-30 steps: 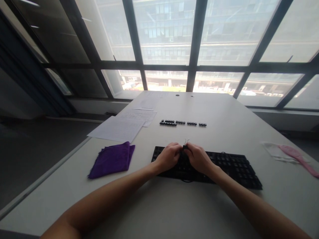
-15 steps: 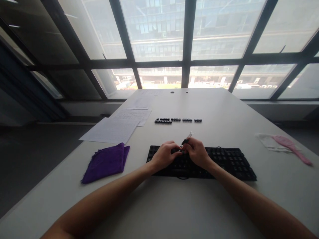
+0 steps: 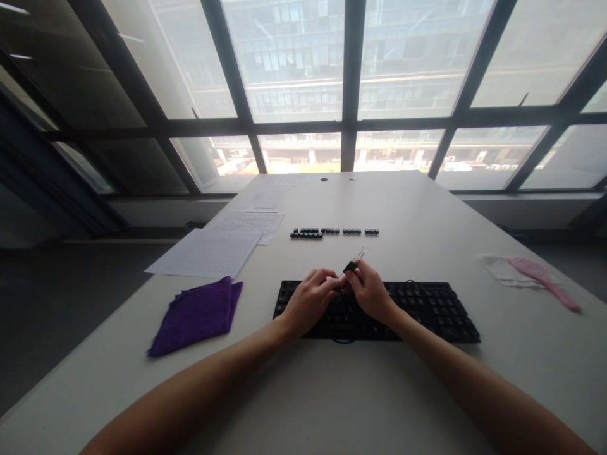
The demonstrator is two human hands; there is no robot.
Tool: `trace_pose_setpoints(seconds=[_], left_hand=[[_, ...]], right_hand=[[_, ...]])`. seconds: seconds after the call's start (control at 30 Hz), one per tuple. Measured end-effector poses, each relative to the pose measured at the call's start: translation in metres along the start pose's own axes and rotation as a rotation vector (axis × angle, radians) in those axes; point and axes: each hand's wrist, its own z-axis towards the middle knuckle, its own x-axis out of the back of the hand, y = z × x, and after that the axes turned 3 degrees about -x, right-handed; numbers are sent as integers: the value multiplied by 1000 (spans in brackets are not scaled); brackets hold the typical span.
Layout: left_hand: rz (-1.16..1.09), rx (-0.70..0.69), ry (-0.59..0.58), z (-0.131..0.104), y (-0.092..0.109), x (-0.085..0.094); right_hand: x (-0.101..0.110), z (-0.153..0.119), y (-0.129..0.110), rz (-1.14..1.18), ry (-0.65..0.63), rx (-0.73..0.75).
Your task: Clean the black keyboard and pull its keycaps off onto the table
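A black keyboard lies on the white table under both hands. My right hand is closed around a keycap puller, a small tool with a black middle and thin wire prongs. The prongs at its upper end point away from me. My left hand is just left of it, over the keyboard, its thumb and fingers pinched together at the puller's lower end. Whatever lies between those fingertips is too small and hidden to tell. Beyond the keyboard, several black keycaps stand in short rows.
A folded purple cloth lies left of the keyboard, with paper sheets behind it. On the right rest a pink brush-like object and a white cloth or tissue. Large windows stand past the table's far edge.
Both hands have risen slightly off the keys, the left fingers coming up to the puller's lower end. The puller is tilted more openly into view. The whole view has shifted a little.
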Motion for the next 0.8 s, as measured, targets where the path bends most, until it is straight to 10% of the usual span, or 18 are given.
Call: trace_pose_setpoints(seconds=[0.23, 0.43, 0.8], left_hand=[[-134, 119, 105, 17, -10, 15], [-74, 384, 78, 62, -74, 12], [168, 218, -63, 112, -139, -21]], right_hand=[[-1, 7, 7, 62, 112, -92], [-1, 7, 7, 33, 88, -78], [-1, 6, 6, 40, 57, -80]])
